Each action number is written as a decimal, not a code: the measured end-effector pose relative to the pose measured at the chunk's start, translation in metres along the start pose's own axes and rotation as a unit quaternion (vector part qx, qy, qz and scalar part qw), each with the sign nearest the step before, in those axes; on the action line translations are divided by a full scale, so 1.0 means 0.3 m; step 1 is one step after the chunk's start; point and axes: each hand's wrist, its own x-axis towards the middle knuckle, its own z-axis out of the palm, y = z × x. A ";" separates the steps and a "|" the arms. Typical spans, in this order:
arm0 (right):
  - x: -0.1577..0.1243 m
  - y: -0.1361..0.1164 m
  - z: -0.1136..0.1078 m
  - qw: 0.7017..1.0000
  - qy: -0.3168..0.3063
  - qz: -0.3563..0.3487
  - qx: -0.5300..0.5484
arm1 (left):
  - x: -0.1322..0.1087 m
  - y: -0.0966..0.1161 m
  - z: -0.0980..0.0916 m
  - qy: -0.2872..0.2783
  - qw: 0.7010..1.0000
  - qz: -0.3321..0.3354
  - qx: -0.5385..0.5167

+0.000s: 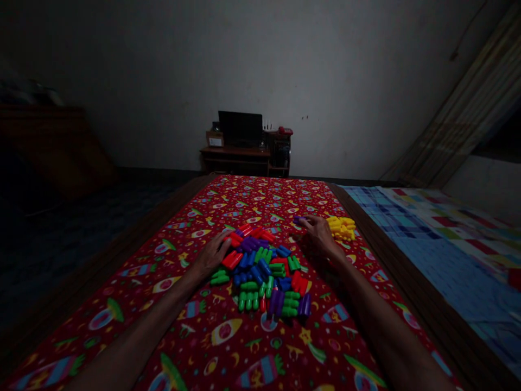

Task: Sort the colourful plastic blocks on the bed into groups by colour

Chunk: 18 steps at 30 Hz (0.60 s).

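A loose pile of plastic building blocks [258,266] in green, blue, red and purple lies on the red cloth between my hands; each block looks like a row of joined rounded pegs. My left hand [214,254] rests at the pile's left edge, thumb and fingers apart, the fingertips at a red block [235,239]. Past the pile's upper right, my right hand [320,234] pinches a small purple block [299,219] between thumb and fingers, just above or on the cloth. Right beside that hand is a separate heap of yellow blocks [342,228], partly behind it.
The red patterned cloth [228,332] covers a long surface with a brown border [374,250]. Beyond its far end stands a desk [234,153] with a dark monitor [241,126]. A checked blue sheet [401,239] spreads out at the right. The room is dim.
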 end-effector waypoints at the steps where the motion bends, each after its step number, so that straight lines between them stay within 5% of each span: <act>1: 0.000 0.020 -0.007 0.999 0.017 0.005 -0.045 | 0.000 -0.004 0.001 0.000 1.000 0.000 -0.002; 11: -0.007 0.071 0.010 0.982 0.015 0.037 -0.182 | 0.001 -0.022 0.007 0.005 1.000 0.000 0.002; 15: -0.018 0.004 -0.001 0.972 0.038 0.022 -0.230 | 0.001 -0.021 0.003 0.008 1.000 0.011 0.013; 18: -0.038 -0.090 0.027 0.982 -0.012 -0.058 -0.181 | 0.001 -0.020 0.004 0.010 1.000 0.014 0.012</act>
